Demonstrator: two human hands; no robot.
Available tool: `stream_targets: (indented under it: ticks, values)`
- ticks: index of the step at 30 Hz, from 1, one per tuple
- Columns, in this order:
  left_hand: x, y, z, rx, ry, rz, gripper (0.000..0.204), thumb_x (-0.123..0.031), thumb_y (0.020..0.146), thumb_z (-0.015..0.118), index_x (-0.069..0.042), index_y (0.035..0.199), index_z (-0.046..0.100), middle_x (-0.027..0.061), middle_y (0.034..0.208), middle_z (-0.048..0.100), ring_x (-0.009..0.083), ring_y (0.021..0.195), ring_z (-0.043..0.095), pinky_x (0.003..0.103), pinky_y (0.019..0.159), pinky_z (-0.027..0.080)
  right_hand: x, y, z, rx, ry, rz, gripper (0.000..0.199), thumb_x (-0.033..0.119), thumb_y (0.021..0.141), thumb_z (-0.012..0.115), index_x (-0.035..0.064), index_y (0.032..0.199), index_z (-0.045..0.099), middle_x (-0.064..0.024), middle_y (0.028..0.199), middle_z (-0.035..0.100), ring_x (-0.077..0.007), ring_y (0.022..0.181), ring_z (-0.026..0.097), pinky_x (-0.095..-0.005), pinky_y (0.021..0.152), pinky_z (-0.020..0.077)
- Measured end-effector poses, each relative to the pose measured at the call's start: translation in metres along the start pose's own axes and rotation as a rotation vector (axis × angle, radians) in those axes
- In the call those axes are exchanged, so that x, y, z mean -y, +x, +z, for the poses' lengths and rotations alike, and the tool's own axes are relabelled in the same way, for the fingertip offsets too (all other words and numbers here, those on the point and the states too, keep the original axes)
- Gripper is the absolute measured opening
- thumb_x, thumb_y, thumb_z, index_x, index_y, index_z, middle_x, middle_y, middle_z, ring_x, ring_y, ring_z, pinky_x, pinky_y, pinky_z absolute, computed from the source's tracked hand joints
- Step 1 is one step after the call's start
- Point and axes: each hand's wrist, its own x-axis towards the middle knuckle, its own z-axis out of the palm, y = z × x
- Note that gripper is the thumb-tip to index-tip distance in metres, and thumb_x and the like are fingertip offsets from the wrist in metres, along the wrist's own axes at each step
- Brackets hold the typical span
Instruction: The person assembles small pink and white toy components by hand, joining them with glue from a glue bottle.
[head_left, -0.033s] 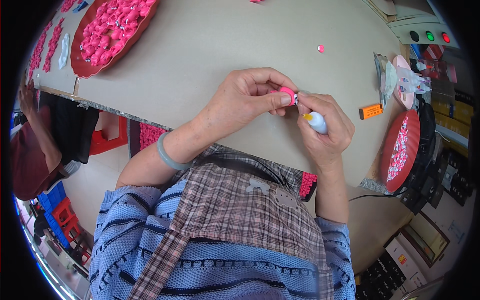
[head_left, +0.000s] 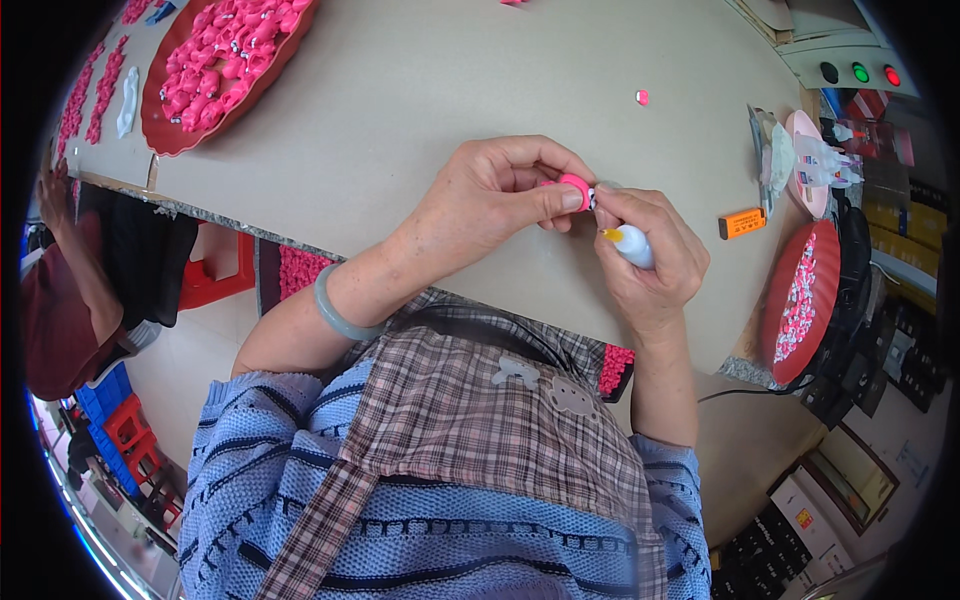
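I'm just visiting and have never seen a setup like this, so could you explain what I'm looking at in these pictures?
There is no robot here: these are a person's bare hands, seen from a wide fisheye camera worn on the head, looking down, which bends straight edges. The left hand pinches a small, glossy pink piece. The right hand holds a small white bottle with a yellow tip, its fingertips right by that piece. On the pale, flat table lie a red, scalloped tray heaped with pink pieces, a red oval dish of small pink-and-white bits, and an orange, box-shaped object.
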Motion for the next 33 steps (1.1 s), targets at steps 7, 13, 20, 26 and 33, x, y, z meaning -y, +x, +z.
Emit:
stream_targets:
  ticks: [7, 13, 20, 26, 33]
  values:
    - [0.001, 0.001, 0.002, -0.035, 0.04, 0.017, 0.019, -0.007, 0.087, 0.063, 0.002, 0.104, 0.064, 0.0065, 0.086, 0.067, 0.0095, 0.075, 0.061, 0.022, 0.069, 0.052, -0.003, -0.001, -0.001, 0.035, -0.035, -0.037, 0.023, -0.005, 0.064, 0.072, 0.0016, 0.085, 0.066, -0.0087, 0.071, 0.065, -0.02, 0.063, 0.066, -0.0261, 0.052, 0.0504]
    - [0.0, 0.0, 0.002, -0.032, 0.058, 0.027, 0.019, -0.006, 0.087, 0.063, 0.002, 0.103, 0.065, 0.0067, 0.084, 0.067, 0.0098, 0.073, 0.062, 0.022, 0.067, 0.052, -0.005, -0.005, 0.002, 0.013, -0.043, -0.067, 0.023, -0.005, 0.066, 0.073, 0.0019, 0.086, 0.065, -0.0087, 0.07, 0.064, -0.0195, 0.06, 0.064, -0.0257, 0.05, 0.0484]
    - [0.0, 0.0, 0.004, -0.039, 0.107, 0.007, 0.018, -0.006, 0.087, 0.063, 0.003, 0.103, 0.065, 0.0069, 0.083, 0.066, 0.0099, 0.072, 0.061, 0.022, 0.067, 0.053, -0.008, -0.01, 0.004, 0.008, -0.005, -0.05, 0.023, -0.004, 0.067, 0.073, 0.0026, 0.087, 0.065, -0.0082, 0.069, 0.063, -0.0191, 0.058, 0.063, -0.0255, 0.049, 0.0476]
    - [0.001, 0.0, 0.003, -0.046, 0.118, 0.01, 0.018, -0.006, 0.087, 0.063, 0.003, 0.103, 0.065, 0.0068, 0.083, 0.066, 0.0101, 0.073, 0.061, 0.023, 0.067, 0.053, -0.008, -0.01, 0.006, -0.007, -0.014, -0.058, 0.024, -0.005, 0.067, 0.073, 0.0028, 0.088, 0.064, -0.0077, 0.068, 0.063, -0.0187, 0.058, 0.062, -0.0254, 0.049, 0.0472]
    - [0.0, 0.001, 0.003, -0.047, 0.124, 0.0, 0.019, -0.006, 0.087, 0.062, 0.003, 0.104, 0.064, 0.0068, 0.083, 0.066, 0.0103, 0.073, 0.061, 0.023, 0.068, 0.053, -0.01, -0.01, 0.007, -0.007, -0.011, -0.063, 0.024, -0.005, 0.066, 0.073, 0.0029, 0.087, 0.065, -0.0074, 0.068, 0.063, -0.0183, 0.058, 0.062, -0.0252, 0.048, 0.0465]
